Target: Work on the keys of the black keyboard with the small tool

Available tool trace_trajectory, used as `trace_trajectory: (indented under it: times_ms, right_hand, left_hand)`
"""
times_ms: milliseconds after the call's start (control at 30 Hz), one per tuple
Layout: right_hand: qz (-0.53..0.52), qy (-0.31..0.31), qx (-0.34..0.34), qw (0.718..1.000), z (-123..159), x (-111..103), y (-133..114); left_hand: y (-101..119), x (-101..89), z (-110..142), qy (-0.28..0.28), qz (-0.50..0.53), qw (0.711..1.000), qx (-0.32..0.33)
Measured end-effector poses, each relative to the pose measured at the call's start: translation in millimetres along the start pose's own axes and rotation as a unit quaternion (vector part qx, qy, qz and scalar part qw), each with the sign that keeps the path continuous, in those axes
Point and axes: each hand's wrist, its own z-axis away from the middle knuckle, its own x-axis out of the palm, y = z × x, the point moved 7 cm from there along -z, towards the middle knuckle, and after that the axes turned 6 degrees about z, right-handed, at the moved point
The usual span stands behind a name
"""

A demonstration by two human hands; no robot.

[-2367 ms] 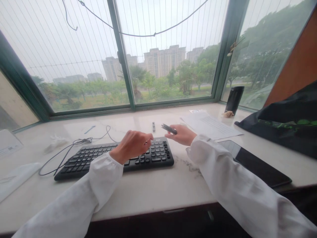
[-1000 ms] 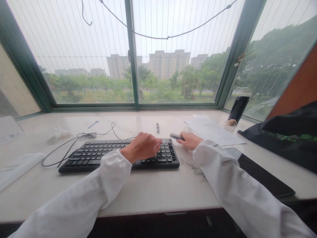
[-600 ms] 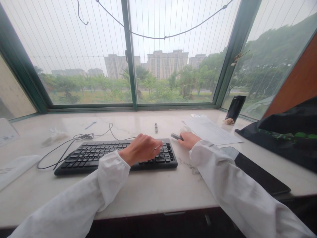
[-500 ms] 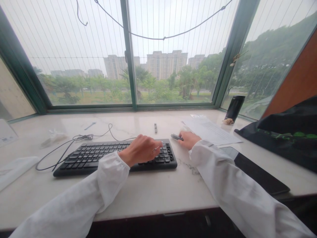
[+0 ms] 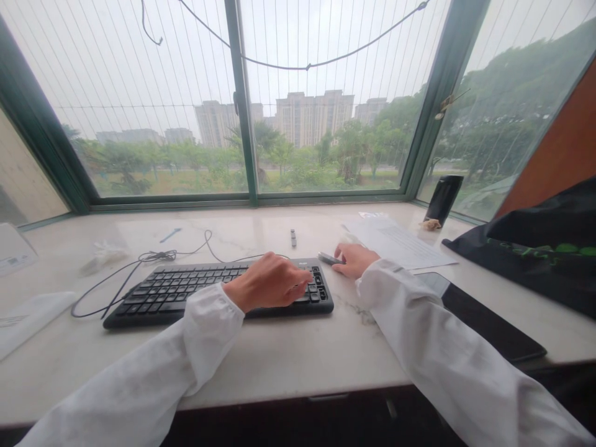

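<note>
A black keyboard [image 5: 186, 293] lies on the pale marble counter [image 5: 298, 354]. My left hand [image 5: 267, 282] rests over the keyboard's right end, fingers curled in a loose pinch over the keys; what it pinches, if anything, is hidden. My right hand [image 5: 354, 259] lies on the counter just right of the keyboard, fingers closed on a small dark pen-like tool [image 5: 328, 258] that lies low against the counter. A small dark cap-like piece [image 5: 293, 237] sits behind the keyboard.
The keyboard's cable [image 5: 144, 257] coils to the back left. Sheets of paper [image 5: 395, 242], a dark tablet [image 5: 484, 316], a black bag [image 5: 535, 248] and a black cylinder [image 5: 442, 198] stand at the right. White papers [image 5: 28, 313] lie at the left. Windows close the back.
My right hand has lowered the dark tool from the air down to the counter beside the keyboard. My left hand has stayed over the keyboard's right end, shifting slightly right.
</note>
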Motion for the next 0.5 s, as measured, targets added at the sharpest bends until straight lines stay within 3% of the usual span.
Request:
trace_trajectory:
  times_ms: [100, 200, 333, 500]
  right_hand:
    - [-0.051, 0.055, -0.106, 0.992, 7.9, -15.5, -20.7]
    - [-0.141, 0.018, -0.208, 0.968, 20.8, -20.8, -45.8]
    - [-0.18, -0.057, -0.236, 0.953, 29.5, -13.7, -61.1]
    - [-0.187, -0.071, -0.257, 0.946, 31.8, -9.0, -65.9]
  left_hand:
    - [15.5, -5.4, 1.5, -0.01, 0.004, 0.999, 0.047]
    - [29.3, -8.0, 3.0, -0.02, 0.011, 0.996, 0.081]
    - [38.8, -5.6, 2.7, -0.031, 0.015, 0.994, 0.103]
    - [43.0, 0.7, 0.8, -0.038, 0.004, 0.994, 0.105]
